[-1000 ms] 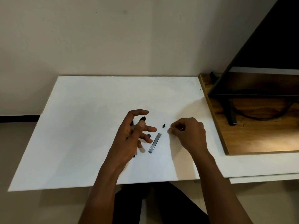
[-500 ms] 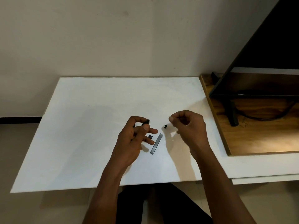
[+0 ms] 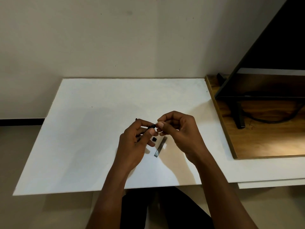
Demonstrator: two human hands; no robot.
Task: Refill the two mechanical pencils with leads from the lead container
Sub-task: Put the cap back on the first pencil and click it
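Observation:
My left hand (image 3: 135, 142) is closed around a black mechanical pencil (image 3: 151, 126), whose open end points right and up out of the fingers. My right hand (image 3: 179, 132) is pinched at that end, thumb and forefinger touching it; what they hold looks like a thin lead, too fine to make out. The flat grey lead container (image 3: 160, 147) lies on the white table (image 3: 82, 129) just below both hands. A small black cap (image 3: 154, 139) sits to its left. A dark tip (image 3: 136, 119) pokes out behind my left hand.
A wooden board (image 3: 264, 142) lies at the right and carries a dark screen (image 3: 272, 55) on a black stand with a cable. The wall runs along the table's far edge. My legs show under the near edge.
My right hand has lifted off the table and moved left to meet the pencil's end. My left hand has risen and turned the pencil toward it. The small black piece by my right hand is now hidden.

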